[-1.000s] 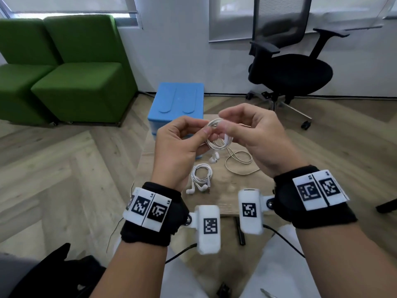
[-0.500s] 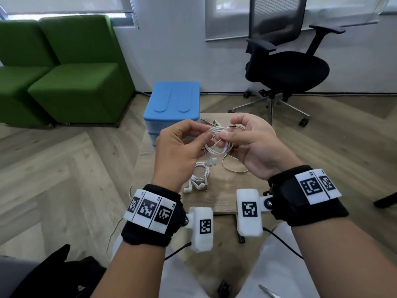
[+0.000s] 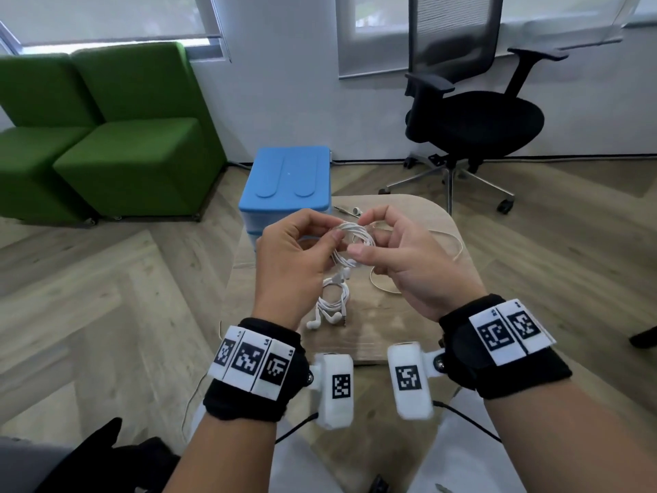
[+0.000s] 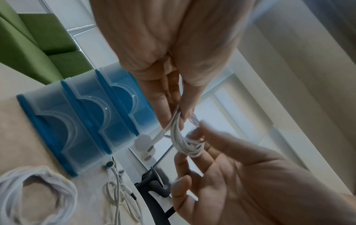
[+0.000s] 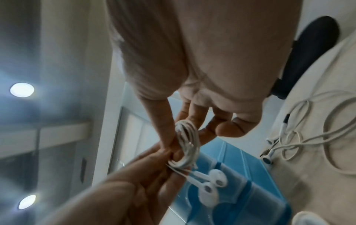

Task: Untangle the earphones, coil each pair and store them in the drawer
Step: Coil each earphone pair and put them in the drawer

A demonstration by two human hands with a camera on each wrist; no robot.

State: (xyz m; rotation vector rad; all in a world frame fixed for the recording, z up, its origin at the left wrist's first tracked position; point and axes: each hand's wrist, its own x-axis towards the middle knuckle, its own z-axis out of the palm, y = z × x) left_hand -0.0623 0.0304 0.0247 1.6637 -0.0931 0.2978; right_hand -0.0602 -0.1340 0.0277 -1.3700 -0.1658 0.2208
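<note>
Head view, from left to right: the pale-blue plastic drawer unit with translucent drawer fronts (image 3: 284,186) stands on the far left part of the small light-wood table (image 3: 409,314), beyond the left hand (image 3: 295,257) and a little to its left, with all the drawers I can see pushed in. That hand is curled, thumb and forefinger pinching one side of the white corded earphone coil (image 3: 350,240), which is held up in the air between the two hands, above the tabletop. From the left wrist view the loop (image 4: 183,137) runs from that pinch across to the other hand, its two white earbuds (image 4: 144,143) dangling off the drawer side. The right hand (image 3: 405,257) has thumb and forefinger bent onto the opposite side of the loop, though how firmly they close I can't tell; the remaining fingers are spread loosely. So the coil's long axis lies roughly across, hand to hand, and the drawers lie forward and left of it, which makes the left hand the nearer one, I'd judge, for pulling a drawer open. Below the hands a finished white coiled pair (image 3: 332,307) rests on the table, and a loose cream-white pair of earphones (image 3: 419,265) sprawls off to the right.
</note>
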